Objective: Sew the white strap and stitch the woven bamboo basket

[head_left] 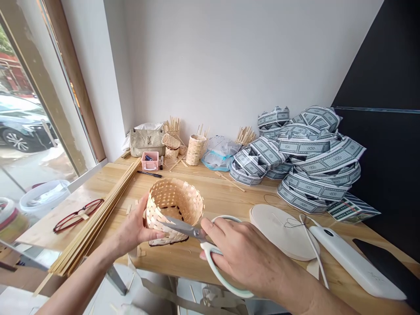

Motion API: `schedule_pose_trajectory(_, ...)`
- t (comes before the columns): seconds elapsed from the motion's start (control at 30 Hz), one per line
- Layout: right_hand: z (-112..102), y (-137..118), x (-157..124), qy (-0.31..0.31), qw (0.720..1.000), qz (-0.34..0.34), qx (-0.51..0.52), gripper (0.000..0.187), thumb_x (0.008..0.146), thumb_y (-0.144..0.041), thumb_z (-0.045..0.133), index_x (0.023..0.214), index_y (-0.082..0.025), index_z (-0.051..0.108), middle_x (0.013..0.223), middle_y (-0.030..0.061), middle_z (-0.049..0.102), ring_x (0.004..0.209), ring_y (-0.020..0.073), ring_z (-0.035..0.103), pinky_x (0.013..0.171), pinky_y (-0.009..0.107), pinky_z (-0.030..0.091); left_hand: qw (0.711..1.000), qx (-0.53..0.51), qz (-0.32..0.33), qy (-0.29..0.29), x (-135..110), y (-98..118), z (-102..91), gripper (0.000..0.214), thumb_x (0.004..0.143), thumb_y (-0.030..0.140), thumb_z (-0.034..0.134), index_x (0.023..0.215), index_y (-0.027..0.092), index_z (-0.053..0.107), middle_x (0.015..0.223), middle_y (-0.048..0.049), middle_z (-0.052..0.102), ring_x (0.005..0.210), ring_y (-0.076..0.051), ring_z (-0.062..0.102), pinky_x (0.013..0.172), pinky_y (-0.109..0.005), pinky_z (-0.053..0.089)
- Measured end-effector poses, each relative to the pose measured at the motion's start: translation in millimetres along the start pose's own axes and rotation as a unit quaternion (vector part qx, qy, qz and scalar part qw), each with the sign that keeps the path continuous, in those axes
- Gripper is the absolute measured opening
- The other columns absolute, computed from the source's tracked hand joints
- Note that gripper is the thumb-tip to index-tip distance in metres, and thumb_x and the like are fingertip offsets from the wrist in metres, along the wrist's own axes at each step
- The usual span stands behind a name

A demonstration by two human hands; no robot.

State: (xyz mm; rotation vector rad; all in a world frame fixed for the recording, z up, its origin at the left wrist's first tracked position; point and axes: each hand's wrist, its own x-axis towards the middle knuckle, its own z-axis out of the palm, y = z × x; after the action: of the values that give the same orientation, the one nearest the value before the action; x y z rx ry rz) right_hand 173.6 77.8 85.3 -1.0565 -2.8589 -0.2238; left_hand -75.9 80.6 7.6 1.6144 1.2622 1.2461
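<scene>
A small woven bamboo basket (177,203) lies tilted on the wooden table (223,197), its opening facing me. My left hand (136,227) grips its left side, thumb pressed on the near wall. My right hand (243,253) is closed on white-handled scissors (197,234). The metal blades point left and touch the basket's lower rim, just by my left thumb.
A bundle of bamboo strips (98,218) and red glasses (77,215) lie at the left. A round wooden disc (282,229) and a white device (356,262) sit at the right. Patterned folded boxes (305,157), small baskets (193,148), a pink box (150,161) and a handbag (147,141) stand at the back.
</scene>
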Motion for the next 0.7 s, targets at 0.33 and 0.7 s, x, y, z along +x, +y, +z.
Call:
schedule_pose_trajectory(0.33, -4, -4, -3, -0.024, 0.999, 0.011, 0.030, 0.013, 0.077, -0.024, 0.062, 0.085, -0.020, 0.052, 0.073, 0.0002, 0.060, 0.061, 0.0186, 0.058, 0.050, 0.028, 0.030, 0.992, -0.102, -0.015, -0.078, -1, -7, 4.0, 0.094, 0.058, 0.036, 0.079, 0.134, 0.022, 0.027, 0.133, -0.0127, 0.044, 0.121, -0.032, 0.043, 0.101, -0.042, 0.037)
schedule_pose_trajectory(0.7, -12, -10, -3, -0.023, 0.994, 0.056, 0.090, 0.015, 0.076, -0.020, 0.062, 0.086, -0.024, 0.052, 0.078, -0.0020, 0.059, 0.066, 0.0186, 0.057, 0.054, 0.028, 0.030, 0.992, -0.112, -0.027, -0.041, 0, -2, 4.5, 0.099, 0.054, 0.039, 0.081, 0.133, 0.019, 0.025, 0.132, -0.0158, 0.044, 0.124, -0.034, 0.039, 0.100, -0.043, 0.040)
